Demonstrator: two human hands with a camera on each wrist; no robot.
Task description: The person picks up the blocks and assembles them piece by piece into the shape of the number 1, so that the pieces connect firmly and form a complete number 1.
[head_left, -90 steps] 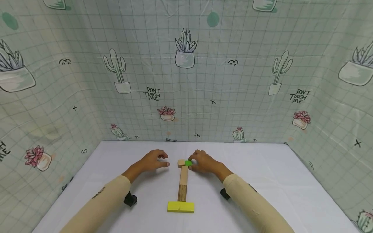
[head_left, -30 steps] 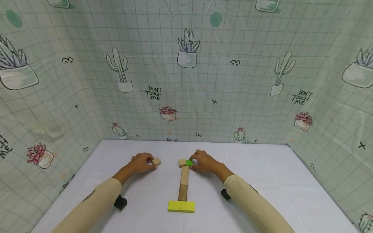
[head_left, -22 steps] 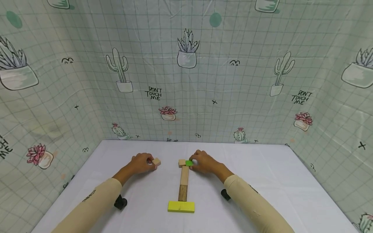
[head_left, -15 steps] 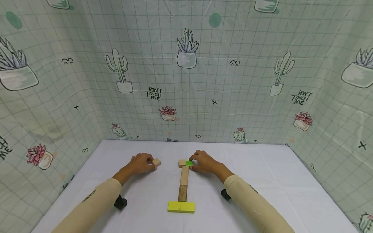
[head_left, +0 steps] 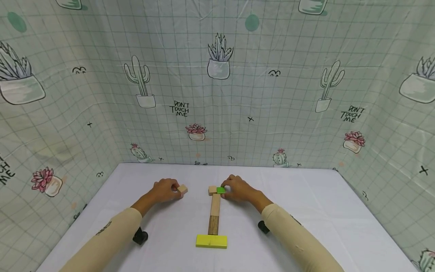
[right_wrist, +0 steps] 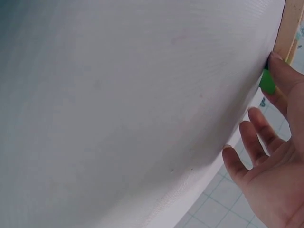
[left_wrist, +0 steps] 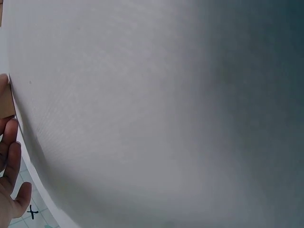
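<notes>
My left hand (head_left: 166, 190) pinches a small pale wooden block (head_left: 182, 189) between thumb and forefinger, left of the other blocks. In the left wrist view, that wooden block (left_wrist: 6, 102) shows at the left edge between the fingertips. My right hand (head_left: 236, 189) pinches a green block (head_left: 220, 190) at its right end. Against the green block's left side sits another pale block (head_left: 212, 190). Below these two lies a pale wooden strip (head_left: 215, 204), then a darker wood-grained block (head_left: 213, 225), then a yellow block (head_left: 211, 241) lying crosswise, forming an upright line.
A white cloth covers the table (head_left: 176, 257). Behind and at both sides rises a curtain (head_left: 231, 94) printed with cacti. Black wrist cameras (head_left: 141, 237) show beneath both forearms, close to the tabletop.
Three seconds ago my left hand was spread with no block visible in it; now it pinches a pale block, slightly farther left. My right hand has stayed on the green block. The last second shows no movement.
</notes>
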